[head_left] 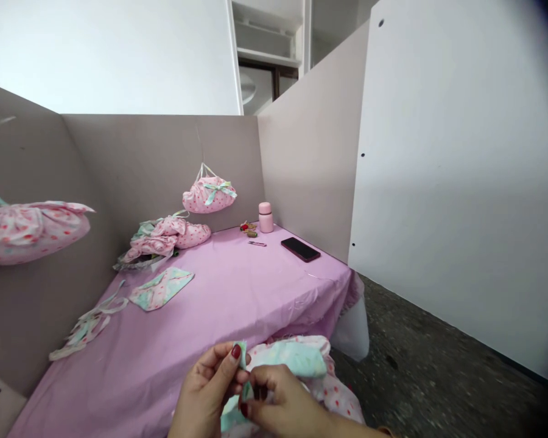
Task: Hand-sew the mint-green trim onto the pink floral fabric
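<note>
Left hand (212,382) pinches far end of green strip (242,354); right hand (281,394) pinches nearer part, contact partly hidden. Strip between hands, long axis running from left fingertips towards right. Dotted cloth (342,395) beside right hand.

Flask (265,219) and phone (300,249) on purple cloth (242,286)
The flask stands upright near the partition (313,146); the phone lies flat, screen up.
</note>
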Available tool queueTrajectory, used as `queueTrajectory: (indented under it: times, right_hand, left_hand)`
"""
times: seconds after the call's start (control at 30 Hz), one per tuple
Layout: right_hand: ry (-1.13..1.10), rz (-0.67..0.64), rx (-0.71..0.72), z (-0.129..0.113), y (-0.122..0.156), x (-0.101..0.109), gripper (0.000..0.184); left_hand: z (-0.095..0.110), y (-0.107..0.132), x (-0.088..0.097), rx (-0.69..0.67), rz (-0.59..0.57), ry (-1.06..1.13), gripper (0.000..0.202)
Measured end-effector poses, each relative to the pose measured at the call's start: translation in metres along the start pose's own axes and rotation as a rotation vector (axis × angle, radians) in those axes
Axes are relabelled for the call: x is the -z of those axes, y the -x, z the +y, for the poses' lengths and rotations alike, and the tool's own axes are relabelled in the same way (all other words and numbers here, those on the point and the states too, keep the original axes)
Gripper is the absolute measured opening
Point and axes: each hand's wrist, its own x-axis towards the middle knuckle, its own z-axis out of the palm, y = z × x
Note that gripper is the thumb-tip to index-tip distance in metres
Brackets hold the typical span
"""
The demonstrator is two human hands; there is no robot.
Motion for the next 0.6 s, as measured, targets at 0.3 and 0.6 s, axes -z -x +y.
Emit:
queueTrajectory:
  times: [0.3,0.6]
  right_hand:
    - [0.117,0.282,0.112,-0.033,0.003,0.035,0.021]
    - [0.335,0.291,0.229,-0.056,0.012,0.023,0.010]
  left_hand:
    - [-0.011,0.001,0.003,-0.032,0.007,-0.032,0.032]
    - [-0.010,0.007,-0.001,-0.004,-0.121,-0.123,0.031]
